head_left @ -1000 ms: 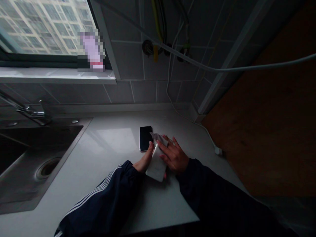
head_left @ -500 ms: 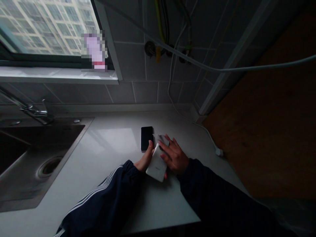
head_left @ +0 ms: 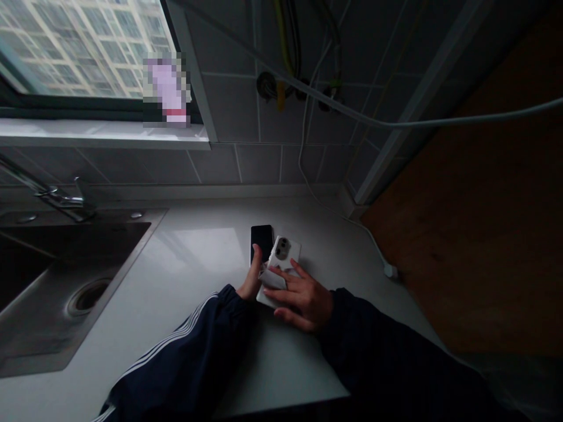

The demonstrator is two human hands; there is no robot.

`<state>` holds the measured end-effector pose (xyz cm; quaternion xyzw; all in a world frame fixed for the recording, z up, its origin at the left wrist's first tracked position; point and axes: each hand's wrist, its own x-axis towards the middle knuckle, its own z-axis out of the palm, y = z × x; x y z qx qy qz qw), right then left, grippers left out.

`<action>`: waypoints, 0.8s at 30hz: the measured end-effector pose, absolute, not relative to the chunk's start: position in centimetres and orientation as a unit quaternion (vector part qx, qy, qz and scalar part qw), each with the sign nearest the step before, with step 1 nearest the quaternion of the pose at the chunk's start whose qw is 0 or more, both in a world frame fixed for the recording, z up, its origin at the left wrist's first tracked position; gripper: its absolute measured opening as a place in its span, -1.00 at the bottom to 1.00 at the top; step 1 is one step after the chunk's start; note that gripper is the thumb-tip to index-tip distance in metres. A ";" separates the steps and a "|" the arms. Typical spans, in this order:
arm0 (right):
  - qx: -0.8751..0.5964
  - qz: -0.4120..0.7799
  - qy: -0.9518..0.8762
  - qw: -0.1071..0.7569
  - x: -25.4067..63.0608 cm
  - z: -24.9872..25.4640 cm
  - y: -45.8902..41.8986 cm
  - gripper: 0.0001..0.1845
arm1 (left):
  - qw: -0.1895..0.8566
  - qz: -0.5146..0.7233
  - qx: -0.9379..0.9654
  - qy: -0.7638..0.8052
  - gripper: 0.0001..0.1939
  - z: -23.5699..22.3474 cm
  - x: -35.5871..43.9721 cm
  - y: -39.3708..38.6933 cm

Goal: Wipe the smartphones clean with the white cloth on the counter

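Observation:
My left hand supports a white smartphone along its left side and from beneath, with the thumb raised. The phone's back faces up, its dark camera block near the top end. Across the phone's lower half, my right hand presses a thin, pale, crumpled tissue flat under its fingers; whether it is paper or cloth I cannot tell. Just behind my left thumb, a second phone with a black screen lies face up on the white counter.
To the left is a steel sink with a faucet. A white cable runs down the tiled wall to a plug at the counter's right edge. Another grey cable crosses above. A wooden panel stands on the right.
My right hand and the tissue have slid down the phone's back toward me, from the camera end to the lower half. The camera block is uncovered now.

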<state>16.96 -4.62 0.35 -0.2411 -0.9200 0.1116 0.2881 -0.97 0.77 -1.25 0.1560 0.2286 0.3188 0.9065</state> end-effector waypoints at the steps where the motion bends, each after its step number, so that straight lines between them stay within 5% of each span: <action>1: -0.235 0.123 -0.920 0.288 16.9 0.5 -4.7 -0.52 | 0.902 0.328 0.148 0.240 -0.08 -1.3 -0.9 0.9; 7: -0.190 0.167 -0.917 0.308 16.8 0.8 -5.4 -0.59 | 0.895 0.322 0.141 0.276 -0.02 -0.8 -0.7 1.1; 14: -0.286 0.087 -0.921 0.251 17.5 -0.6 -4.0 -0.22 | 0.892 0.319 0.159 0.279 0.01 -0.6 -0.8 0.9; 24: -0.435 0.024 -0.858 0.274 20.4 -1.4 -1.0 -0.35 | 0.902 0.244 0.314 0.169 0.09 -0.7 -0.7 -0.2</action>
